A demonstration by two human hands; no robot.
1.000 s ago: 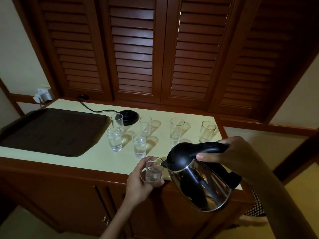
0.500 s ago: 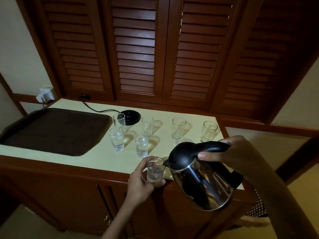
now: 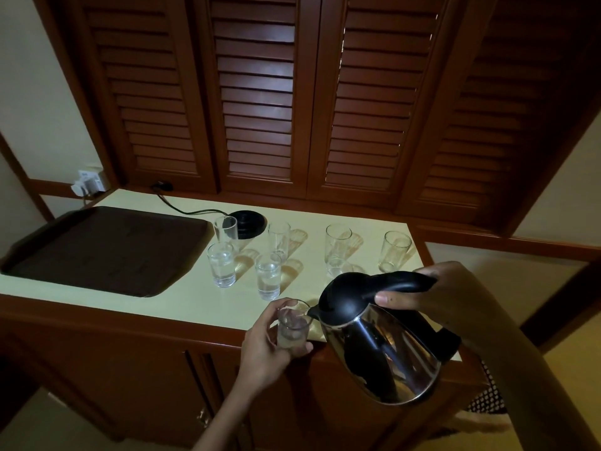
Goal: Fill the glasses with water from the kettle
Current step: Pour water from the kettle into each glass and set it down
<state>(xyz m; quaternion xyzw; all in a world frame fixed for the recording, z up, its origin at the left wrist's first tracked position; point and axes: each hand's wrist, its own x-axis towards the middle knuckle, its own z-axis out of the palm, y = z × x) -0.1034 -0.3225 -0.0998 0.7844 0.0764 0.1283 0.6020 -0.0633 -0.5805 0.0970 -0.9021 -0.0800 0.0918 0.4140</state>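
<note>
My left hand (image 3: 265, 349) grips a small clear glass (image 3: 292, 325) at the counter's front edge. My right hand (image 3: 435, 294) holds the black handle of a steel kettle (image 3: 383, 346), tilted with its spout at the glass rim. Water partly fills the held glass. Two short glasses with water stand behind it, one at left (image 3: 222, 265) and one nearer (image 3: 268, 276). Several tall empty glasses stand in a back row, among them one by the base (image 3: 225, 229) and one at far right (image 3: 394, 250).
A dark brown tray (image 3: 107, 249) lies on the left of the pale counter (image 3: 182, 297). The black kettle base (image 3: 247, 221) with its cord sits at the back. Louvred wooden doors rise behind; a wall socket (image 3: 89, 185) is at far left.
The kettle stays tipped at the held glass and the water in it has risen slightly. Both hands hold nearly the same place; the view shifted a little.
</note>
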